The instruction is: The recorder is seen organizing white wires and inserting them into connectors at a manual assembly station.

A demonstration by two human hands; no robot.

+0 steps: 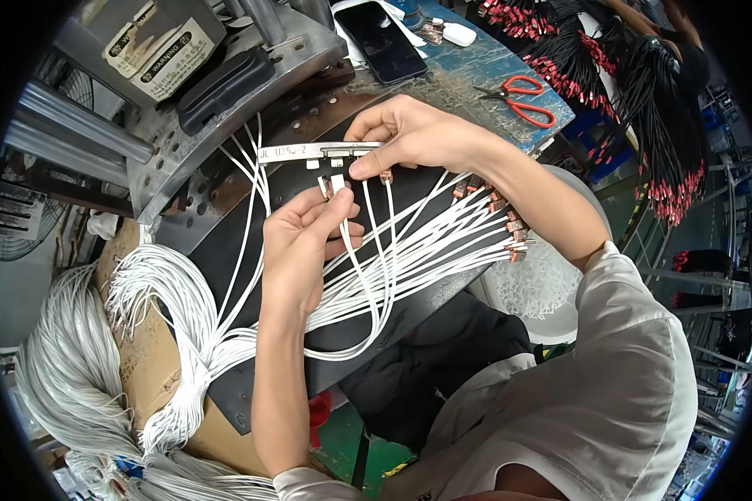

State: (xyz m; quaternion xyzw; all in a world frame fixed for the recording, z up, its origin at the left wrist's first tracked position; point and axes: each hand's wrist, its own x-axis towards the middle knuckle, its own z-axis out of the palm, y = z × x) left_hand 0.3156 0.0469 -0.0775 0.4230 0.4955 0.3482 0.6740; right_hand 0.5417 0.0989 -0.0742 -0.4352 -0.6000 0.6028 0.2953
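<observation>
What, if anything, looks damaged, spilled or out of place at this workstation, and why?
The blue tabletop looks worn: between the phone and the red-handled scissors, its colour is rubbed away in brownish patches. Nothing else plainly stands out.

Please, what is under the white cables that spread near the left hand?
A black board shows between and beside the white cables. Whatever lies directly beneath them is covered, so unseen.

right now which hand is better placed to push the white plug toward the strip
Probably the left hand: it pinches the white plug near its end, close to the strip. The right hand is busy holding that strip, so it seems better suited to steadying.
</observation>
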